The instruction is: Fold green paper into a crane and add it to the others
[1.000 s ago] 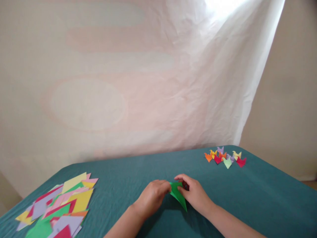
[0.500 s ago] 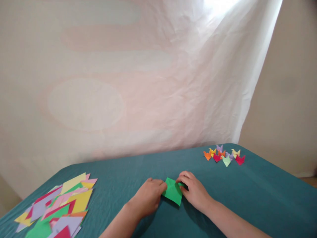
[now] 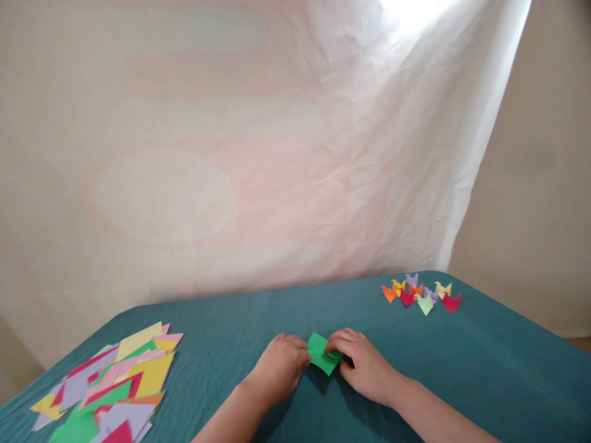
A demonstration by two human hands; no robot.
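Note:
A creased green sheet of origami paper (image 3: 324, 357) is held between my hands over the front middle of the table. My left hand (image 3: 285, 363) is closed on its left corner, thumb and fingertips pressed together there. On the right side my right hand (image 3: 357, 360) pinches the paper, with the index finger lying on top and the thumb beneath the right edge. A shadow falls on the cloth just below the paper. Parts of the sheet's side corners are hidden behind my fingers.
A loose pile of coloured paper sheets (image 3: 152, 374) lies at the left of the table. Several small folded paper birds (image 3: 425, 303) stand at the back right. Dark green cloth (image 3: 221, 344) covers the table, and a pale sheet (image 3: 277, 184) hangs behind it.
The green paper now looks smaller and flatter, its lower corner higher than before. My right index finger reaches further in over it. The whole view has shifted slightly.

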